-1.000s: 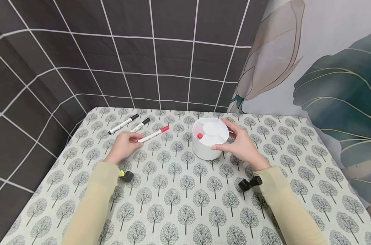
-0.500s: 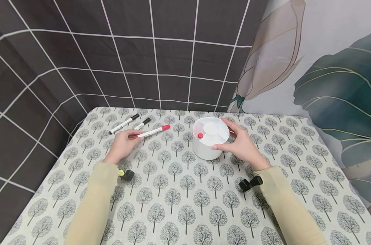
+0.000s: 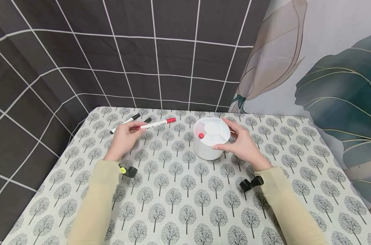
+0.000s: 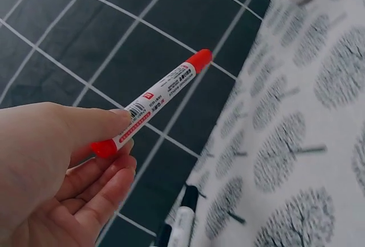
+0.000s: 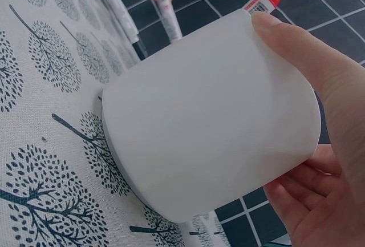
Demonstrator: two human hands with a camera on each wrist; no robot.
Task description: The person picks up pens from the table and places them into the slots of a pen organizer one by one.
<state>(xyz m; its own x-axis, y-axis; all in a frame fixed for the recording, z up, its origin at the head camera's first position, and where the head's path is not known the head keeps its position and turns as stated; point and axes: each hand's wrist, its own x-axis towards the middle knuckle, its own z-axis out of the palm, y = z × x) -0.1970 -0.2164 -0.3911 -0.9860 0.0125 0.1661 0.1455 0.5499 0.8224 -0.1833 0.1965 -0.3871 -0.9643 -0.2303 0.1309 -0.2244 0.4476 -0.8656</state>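
My left hand (image 3: 124,137) pinches a white marker (image 3: 159,124) with red ends between thumb and fingers. In the left wrist view the thumb presses near one red end of the marker (image 4: 159,96), and the other end points away. My right hand (image 3: 242,144) grips the side of a round white pen holder (image 3: 207,151) with divided compartments, thumb at the near rim and fingers around the far right. One red-ended marker (image 3: 201,135) stands in its left compartment. The right wrist view shows that marker's red end (image 5: 263,0) poking above the rim.
Two white markers with black caps lie at the back left of the table, one (image 3: 133,118) farther out and one (image 3: 147,120) partly hidden behind the left hand and its marker. A tree-print cloth (image 3: 179,204) covers the table; a dark grid curtain (image 3: 173,58) hangs behind.
My left hand has moved up and slightly right, raising the red-ended marker off the cloth across the nearer black-capped marker. The right hand and pen holder have stayed put.
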